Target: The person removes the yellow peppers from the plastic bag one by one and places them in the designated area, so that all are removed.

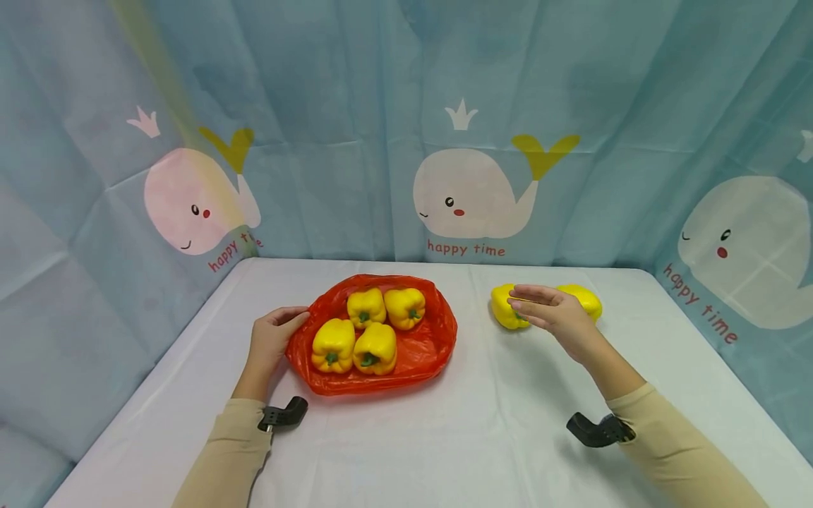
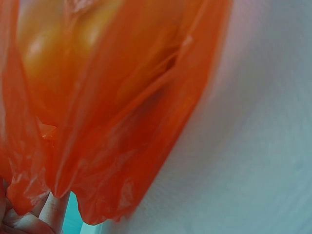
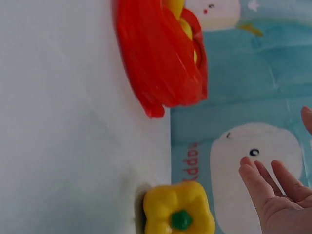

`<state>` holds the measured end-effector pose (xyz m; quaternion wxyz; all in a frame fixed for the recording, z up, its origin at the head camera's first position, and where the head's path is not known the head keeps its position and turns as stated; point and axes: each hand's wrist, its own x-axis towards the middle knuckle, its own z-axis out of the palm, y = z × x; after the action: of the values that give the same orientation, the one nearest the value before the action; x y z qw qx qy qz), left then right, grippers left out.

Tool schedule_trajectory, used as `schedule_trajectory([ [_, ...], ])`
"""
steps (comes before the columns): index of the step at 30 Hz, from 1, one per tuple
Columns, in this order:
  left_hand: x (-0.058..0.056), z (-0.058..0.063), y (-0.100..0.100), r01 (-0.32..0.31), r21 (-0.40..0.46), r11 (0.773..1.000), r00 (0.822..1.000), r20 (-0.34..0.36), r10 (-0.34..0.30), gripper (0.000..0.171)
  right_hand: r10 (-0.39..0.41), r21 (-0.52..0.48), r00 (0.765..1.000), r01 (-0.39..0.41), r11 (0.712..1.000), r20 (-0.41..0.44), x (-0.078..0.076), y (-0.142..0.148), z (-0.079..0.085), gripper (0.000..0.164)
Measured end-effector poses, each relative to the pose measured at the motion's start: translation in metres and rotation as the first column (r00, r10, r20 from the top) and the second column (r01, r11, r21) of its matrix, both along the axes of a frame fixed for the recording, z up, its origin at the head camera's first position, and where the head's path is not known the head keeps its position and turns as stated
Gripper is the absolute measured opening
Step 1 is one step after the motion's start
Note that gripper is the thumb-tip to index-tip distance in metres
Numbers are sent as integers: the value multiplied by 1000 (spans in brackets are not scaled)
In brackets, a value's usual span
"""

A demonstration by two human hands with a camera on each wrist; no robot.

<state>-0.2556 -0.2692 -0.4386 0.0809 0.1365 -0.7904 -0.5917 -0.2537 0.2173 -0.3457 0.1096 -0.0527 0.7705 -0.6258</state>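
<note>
A red plastic bag [image 1: 419, 356] lies wide open on the table, with several yellow bell peppers [image 1: 333, 346] inside. My left hand [image 1: 272, 342] grips the bag's left edge between thumb and fingers; in the left wrist view its fingers [image 2: 54, 212] show under the red film. To the right, my right hand [image 1: 562, 321] hovers with straight fingers and holds nothing. Behind it, partly covered, are two more yellow peppers, one at its fingertips [image 1: 504, 310] and one past the wrist side [image 1: 586, 300]. The right wrist view shows a pepper [image 3: 168, 207] with its green stem, below the bag.
A white-covered table [image 1: 406, 451] carries everything. Blue curtains [image 1: 343, 197] with printed whales hang behind and at both sides. Black wrist mounts [image 1: 597, 430] sit on both beige sleeves.
</note>
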Motion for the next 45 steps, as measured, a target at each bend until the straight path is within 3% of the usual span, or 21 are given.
schedule_trajectory([
  [13, 0, 1, 0, -6, 2, 1000, 1000, 9, 6, 53, 114, -68, 993, -112, 991, 15, 7, -38, -5, 60],
  [28, 0, 2, 0, -2, -6, 1000, 1000, -12, 2, 53, 172, -1, 980, -172, 985, 98, 13, -90, -7, 59],
  [45, 0, 1, 0, -2, -10, 1000, 1000, -17, 1, 53, 244, -23, 950, -244, 969, 197, 4, -140, -16, 53],
])
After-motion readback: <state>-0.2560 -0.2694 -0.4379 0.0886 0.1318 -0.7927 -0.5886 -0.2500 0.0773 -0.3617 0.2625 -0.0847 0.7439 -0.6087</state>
